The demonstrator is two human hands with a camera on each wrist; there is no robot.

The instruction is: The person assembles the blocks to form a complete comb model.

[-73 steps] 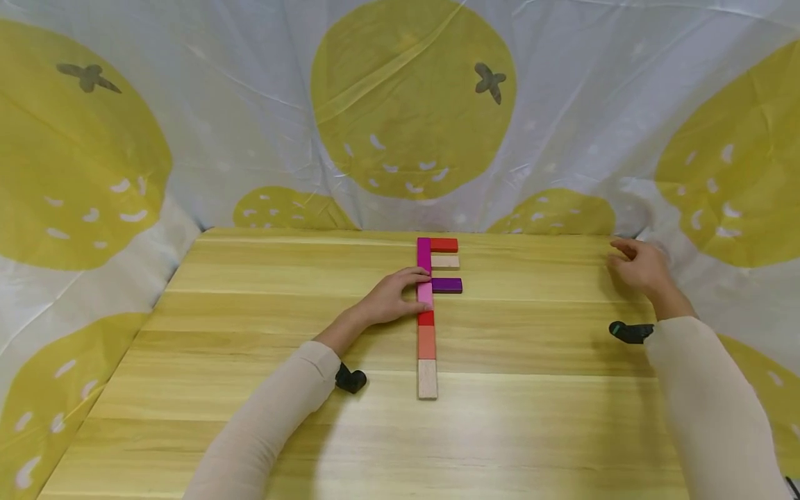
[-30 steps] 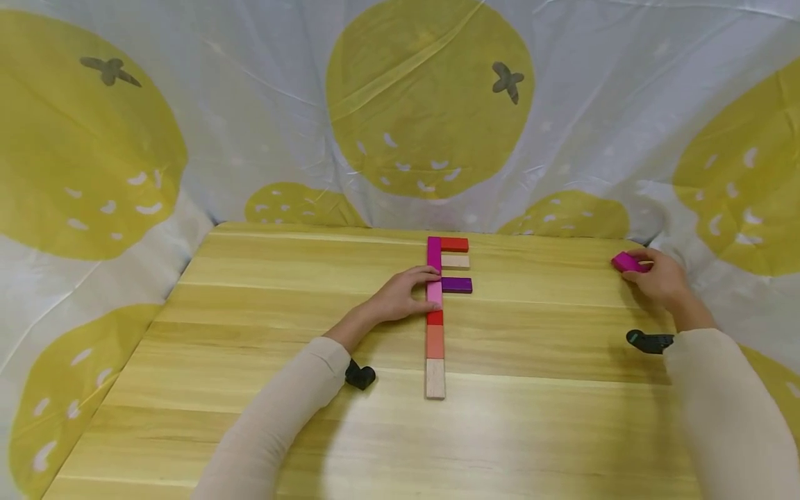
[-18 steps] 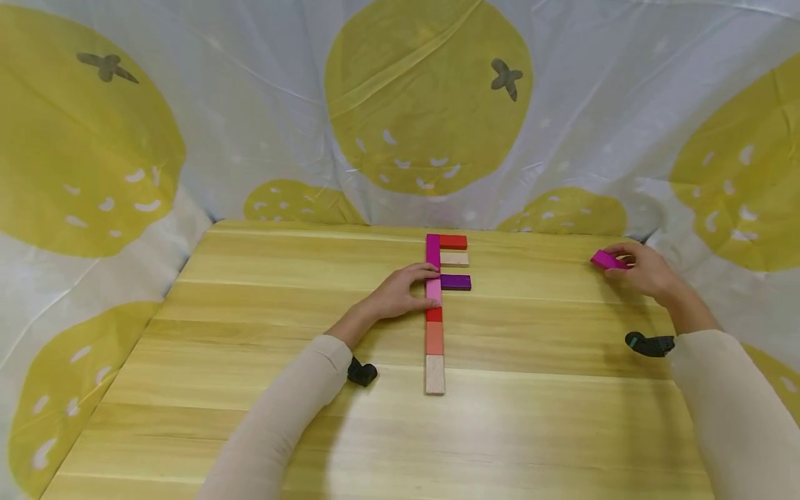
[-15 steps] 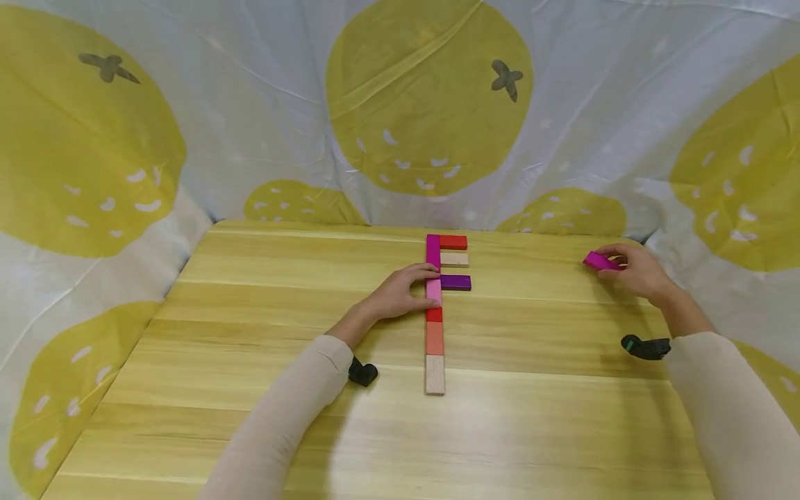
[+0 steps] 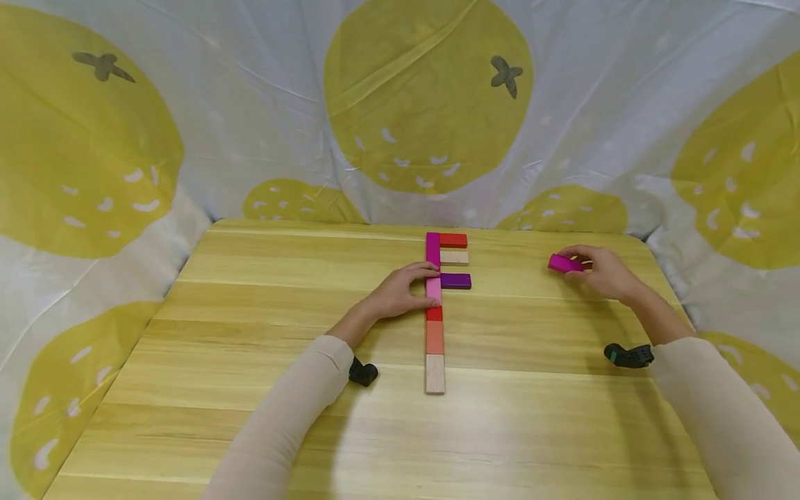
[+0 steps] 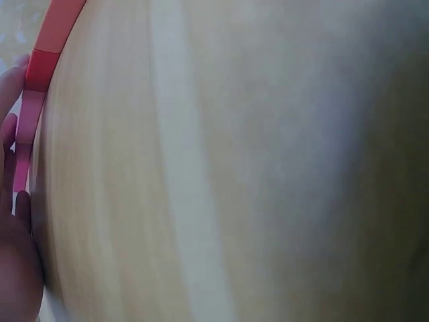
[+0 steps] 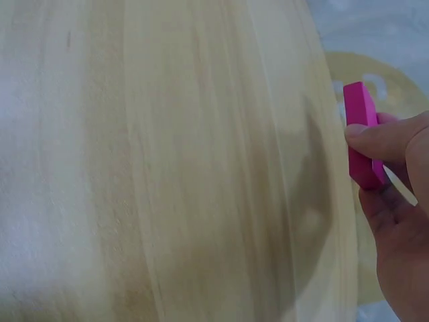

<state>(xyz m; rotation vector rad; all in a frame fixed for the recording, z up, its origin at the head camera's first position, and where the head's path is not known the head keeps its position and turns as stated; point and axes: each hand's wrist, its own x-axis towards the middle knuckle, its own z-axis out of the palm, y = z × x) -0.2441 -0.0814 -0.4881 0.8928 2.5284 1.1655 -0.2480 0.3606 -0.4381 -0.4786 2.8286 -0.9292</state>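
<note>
A line of flat blocks runs down the wooden table (image 5: 250, 347): magenta, pink (image 5: 434, 288), red, orange (image 5: 434, 337) and natural wood (image 5: 435, 373). Three short blocks branch right at its far end: red (image 5: 453, 240), natural (image 5: 454, 257) and purple (image 5: 456, 280). My left hand (image 5: 400, 292) rests against the pink block's left side, fingers touching it; the left wrist view shows the pink block (image 6: 25, 134) by the fingertips (image 6: 9, 131). My right hand (image 5: 596, 271) pinches a magenta block (image 5: 565, 263) above the table's right part, also in the right wrist view (image 7: 360, 137).
A white cloth with big yellow fruit prints (image 5: 425, 97) surrounds the table on the far, left and right sides. Black wrist cameras sit at both sleeves (image 5: 362, 373) (image 5: 628, 355). Bare wood lies between the block line and the right hand.
My right hand picked up the magenta block at the far right edge and has carried it leftward toward the block line. The left hand stayed on the pink block.
</note>
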